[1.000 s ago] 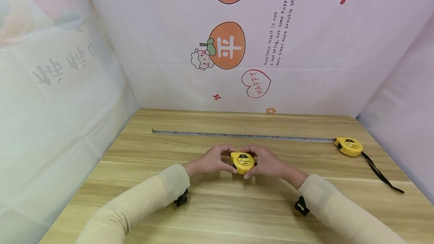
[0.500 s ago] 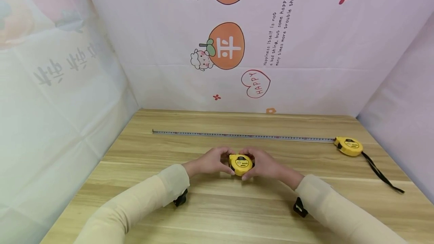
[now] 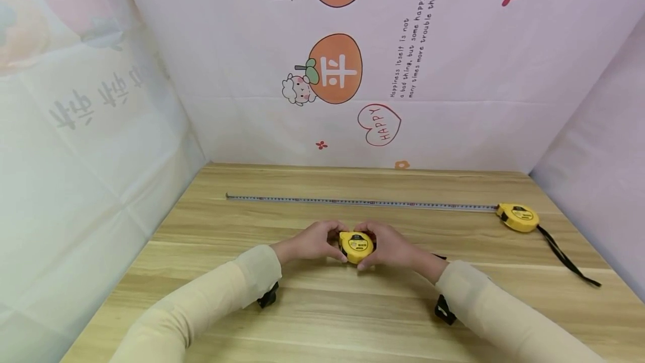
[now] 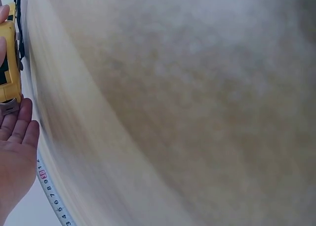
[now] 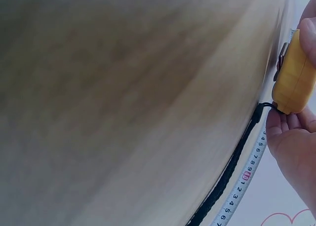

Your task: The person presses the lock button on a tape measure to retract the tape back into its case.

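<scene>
Nearest, two cream sleeves reach over the wood-grain table, a black wrist device below each cuff. The left hand and right hand hold a yellow tape measure between them near the middle of the table, fingers at its far edge and thumbs at its near edge. Its metal hook sits at the case mouth, against the left fingers; a black lanyard trails from its right end. Farther off, to the right, lies a second yellow tape measure, its strap trailing nearer and rightward, its blade drawn out leftward across the table. Beyond hangs a printed white sheet with a red "HAPPY" heart.
</scene>
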The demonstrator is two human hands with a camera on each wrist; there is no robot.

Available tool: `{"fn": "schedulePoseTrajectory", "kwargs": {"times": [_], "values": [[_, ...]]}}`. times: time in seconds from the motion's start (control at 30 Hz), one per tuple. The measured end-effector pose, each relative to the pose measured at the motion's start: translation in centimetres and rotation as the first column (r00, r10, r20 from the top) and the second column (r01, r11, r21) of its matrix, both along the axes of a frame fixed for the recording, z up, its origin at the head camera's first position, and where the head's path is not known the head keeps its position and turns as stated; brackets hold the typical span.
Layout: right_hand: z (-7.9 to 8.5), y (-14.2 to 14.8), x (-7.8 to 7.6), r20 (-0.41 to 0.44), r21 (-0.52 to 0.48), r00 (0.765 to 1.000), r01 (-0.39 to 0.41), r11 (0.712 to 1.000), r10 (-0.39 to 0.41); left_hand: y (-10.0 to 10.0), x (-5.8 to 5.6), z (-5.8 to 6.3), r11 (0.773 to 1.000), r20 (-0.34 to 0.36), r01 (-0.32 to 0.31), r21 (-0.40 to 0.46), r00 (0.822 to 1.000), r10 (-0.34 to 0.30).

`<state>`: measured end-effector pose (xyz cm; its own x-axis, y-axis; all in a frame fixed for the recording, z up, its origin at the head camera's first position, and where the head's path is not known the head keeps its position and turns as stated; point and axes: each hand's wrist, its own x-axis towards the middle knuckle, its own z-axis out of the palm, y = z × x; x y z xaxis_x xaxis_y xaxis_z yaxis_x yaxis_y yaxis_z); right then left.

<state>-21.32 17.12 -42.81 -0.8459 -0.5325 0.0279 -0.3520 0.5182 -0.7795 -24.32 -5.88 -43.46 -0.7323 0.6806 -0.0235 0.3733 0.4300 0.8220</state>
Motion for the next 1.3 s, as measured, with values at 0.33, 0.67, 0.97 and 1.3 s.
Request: {"fn": "schedulePoseTrajectory", "kwargs": {"times": [0.33,0.67,0.97,1.3], "values": [[0.04,-0.32,0.12,0.042,0.010,0.999,0.020,1.000,-0.020,-0.06,0.09,0.10,0.999,-0.001,-0.022,-0.030,1.000,0.022],[0.09,-0.56,0.21,0.022,0.021,1.000,0.016,1.000,-0.017,-0.18,-0.09,-0.04,0.999,-0.022,-0.013,-0.037,1.000,0.012],[0.34,-0.71,0.45,0.022,0.025,1.000,0.013,1.000,-0.013,-0.30,-0.04,-0.07,0.998,-0.039,-0.007,-0.056,0.999,0.005],[0.27,-0.62,0.28,-0.018,0.046,1.000,-0.014,0.999,0.015,-0.41,-0.10,-0.06,0.995,-0.082,0.003,-0.097,0.997,-0.011]]}}
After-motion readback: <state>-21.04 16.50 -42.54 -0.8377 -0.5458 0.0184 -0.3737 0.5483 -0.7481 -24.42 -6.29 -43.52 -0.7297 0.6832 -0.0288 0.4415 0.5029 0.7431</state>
